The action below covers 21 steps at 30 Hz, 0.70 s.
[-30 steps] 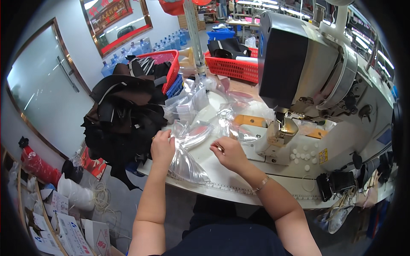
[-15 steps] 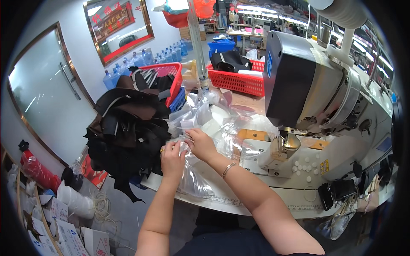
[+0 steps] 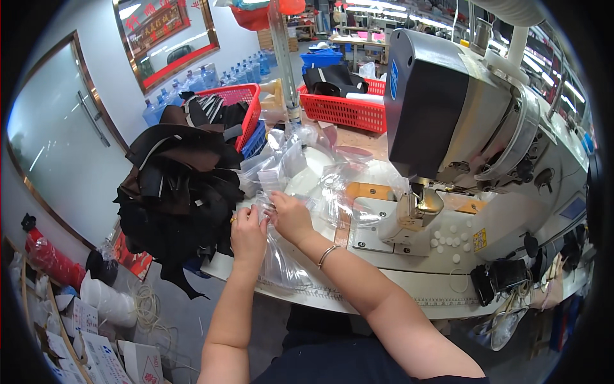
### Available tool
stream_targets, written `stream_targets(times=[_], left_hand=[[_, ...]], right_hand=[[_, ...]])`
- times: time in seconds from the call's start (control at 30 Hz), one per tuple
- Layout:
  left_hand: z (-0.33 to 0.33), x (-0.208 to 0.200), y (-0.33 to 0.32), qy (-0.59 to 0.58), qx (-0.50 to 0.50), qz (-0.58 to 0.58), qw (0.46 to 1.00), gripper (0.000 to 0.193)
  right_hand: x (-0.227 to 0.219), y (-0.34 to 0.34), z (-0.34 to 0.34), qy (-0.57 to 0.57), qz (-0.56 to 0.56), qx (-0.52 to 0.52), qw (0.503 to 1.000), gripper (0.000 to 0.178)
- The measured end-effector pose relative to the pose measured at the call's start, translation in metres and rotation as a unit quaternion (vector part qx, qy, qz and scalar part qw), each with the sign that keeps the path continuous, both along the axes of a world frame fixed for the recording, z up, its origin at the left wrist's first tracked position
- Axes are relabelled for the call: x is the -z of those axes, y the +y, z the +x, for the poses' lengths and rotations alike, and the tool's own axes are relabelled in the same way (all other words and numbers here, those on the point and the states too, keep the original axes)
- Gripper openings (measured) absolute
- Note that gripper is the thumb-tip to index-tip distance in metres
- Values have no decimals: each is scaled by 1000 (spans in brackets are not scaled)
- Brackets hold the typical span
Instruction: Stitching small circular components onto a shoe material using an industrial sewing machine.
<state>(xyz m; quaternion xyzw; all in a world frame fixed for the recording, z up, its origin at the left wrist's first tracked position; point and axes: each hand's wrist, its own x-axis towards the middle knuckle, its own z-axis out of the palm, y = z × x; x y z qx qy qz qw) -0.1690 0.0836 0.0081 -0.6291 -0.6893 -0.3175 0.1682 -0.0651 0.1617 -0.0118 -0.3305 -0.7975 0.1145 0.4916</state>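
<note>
Both of my hands meet over the left part of the white sewing table [image 3: 384, 281], with a clear plastic bag [image 3: 281, 265] between them. My left hand [image 3: 248, 235] pinches the bag's upper part, a ring on one finger. From the right, my right hand [image 3: 289, 216] grips the same plastic, its fingertips close to the left ones. The bag's loose lower part spreads toward the table's front edge. More crumpled clear bags [image 3: 332, 182] lie just beyond my hands. Left of my hands sits a heap of black and brown fabric pieces [image 3: 185, 192].
A large sewing machine [image 3: 425, 109] stands at the right, small white discs [image 3: 455, 242] beside its base. Red baskets [image 3: 342, 110] holding dark pieces stand at the back. A black box-like item [image 3: 502, 278] is at the right edge. Cartons [image 3: 137, 361] and cord lie on the floor at left.
The whole view has shifted slightly, so the scene sits a little further left and higher. My hands keep their hold on the plastic bag, with barely any change in their pose.
</note>
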Motion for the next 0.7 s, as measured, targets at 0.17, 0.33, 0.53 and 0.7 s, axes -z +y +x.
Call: stream_targets(times=[0.17,0.33,0.53,0.7], left_hand=[[-1,-9,-5,-85,19,23,996,28],[-6,-5,-4,-55,48,62,995,11],[2,-22,-50,89,285,41,954,15],[13,-36,-89,155,334,35,929,12]], right_hand=[[-14,-3,4,-11,-137,-76,988,41],[-18,-7,15,98,-85,-146,981,50],[-53,-1,44,-16,-344,-212,915,26],[-66,1,27,-342,-133,-116,923,41]])
